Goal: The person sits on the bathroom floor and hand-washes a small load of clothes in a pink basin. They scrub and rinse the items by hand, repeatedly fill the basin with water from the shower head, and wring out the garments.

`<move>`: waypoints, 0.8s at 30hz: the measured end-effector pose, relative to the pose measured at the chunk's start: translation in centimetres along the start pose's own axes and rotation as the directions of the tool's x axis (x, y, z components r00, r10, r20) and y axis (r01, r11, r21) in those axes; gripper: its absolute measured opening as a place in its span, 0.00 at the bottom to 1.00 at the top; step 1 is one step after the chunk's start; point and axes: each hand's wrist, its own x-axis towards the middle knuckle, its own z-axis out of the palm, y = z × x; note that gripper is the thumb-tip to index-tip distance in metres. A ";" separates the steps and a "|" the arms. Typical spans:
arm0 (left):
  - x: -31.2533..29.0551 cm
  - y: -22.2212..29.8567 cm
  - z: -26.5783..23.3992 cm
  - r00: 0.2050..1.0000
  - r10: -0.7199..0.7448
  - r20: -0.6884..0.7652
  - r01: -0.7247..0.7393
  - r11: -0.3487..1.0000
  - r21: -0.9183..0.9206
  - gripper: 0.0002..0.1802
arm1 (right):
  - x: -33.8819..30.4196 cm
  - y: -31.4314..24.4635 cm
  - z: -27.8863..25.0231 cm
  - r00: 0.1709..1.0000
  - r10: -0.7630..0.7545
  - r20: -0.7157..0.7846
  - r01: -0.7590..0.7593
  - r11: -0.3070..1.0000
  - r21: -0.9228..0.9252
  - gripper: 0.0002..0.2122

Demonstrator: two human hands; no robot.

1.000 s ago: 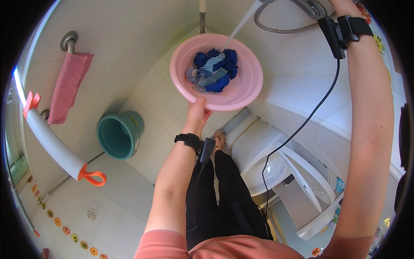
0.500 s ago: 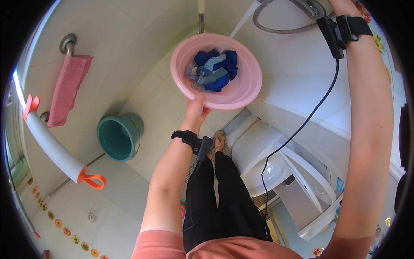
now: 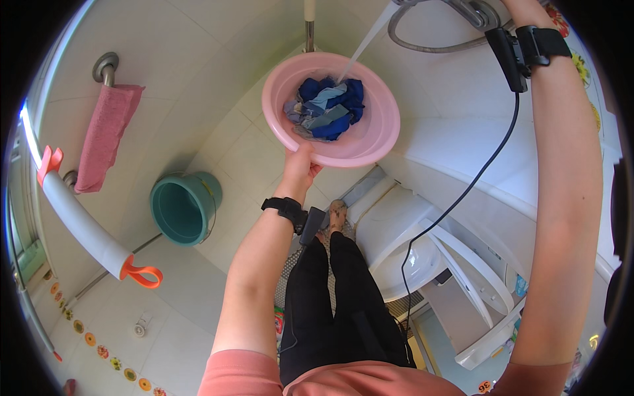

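A pink basin (image 3: 386, 125) is tilted toward me, its near rim held by my left hand (image 3: 302, 166), fingers curled under the edge. Inside it lies a heap of wet-looking cloth (image 3: 327, 109) in dark blue, light blue and grey. A stream of water (image 3: 366, 43) comes down from the top edge onto the cloth. My right arm reaches up past the metal tap (image 3: 474, 12); only the base of my right hand (image 3: 525, 9) shows at the top edge, its fingers out of the picture. What it touches is hidden.
A green bucket (image 3: 178, 211) stands on the tiled floor to the left. A pink towel (image 3: 109, 138) hangs on a wall rail. At right are a white toilet (image 3: 396, 264) and a grey shower hose (image 3: 429, 47). A black cable (image 3: 475, 177) dangles from my right wrist.
Almost nothing differs. Water keeps running onto the cloth, and my left hand stays on the basin's rim.
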 end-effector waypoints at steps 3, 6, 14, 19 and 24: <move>0.5 -0.7 -0.4 1.000 -0.005 0.003 0.005 0.997 -0.073 0.27 | -0.1 0.0 0.1 1.000 0.030 -0.007 -0.029 0.998 0.058 0.08; -0.2 -1.3 -0.9 1.000 -0.005 0.013 0.006 0.992 -0.123 0.26 | -0.3 0.2 0.2 1.000 0.013 -0.025 -0.012 0.998 0.057 0.09; -6.5 -0.2 -2.0 0.999 -0.026 -0.042 0.021 0.992 -0.127 0.23 | -0.6 0.6 -0.1 0.999 0.045 -0.027 -0.042 0.995 0.095 0.09; -3.1 -1.4 -0.9 0.999 0.001 0.054 0.010 0.978 -0.208 0.20 | -0.9 0.3 -0.6 0.997 -0.032 -0.068 0.032 1.000 -0.002 0.10; -1.7 -3.1 -0.4 0.998 0.040 0.051 -0.024 0.959 -0.282 0.18 | -0.6 0.0 -0.6 0.995 0.034 -0.089 -0.028 0.997 0.065 0.16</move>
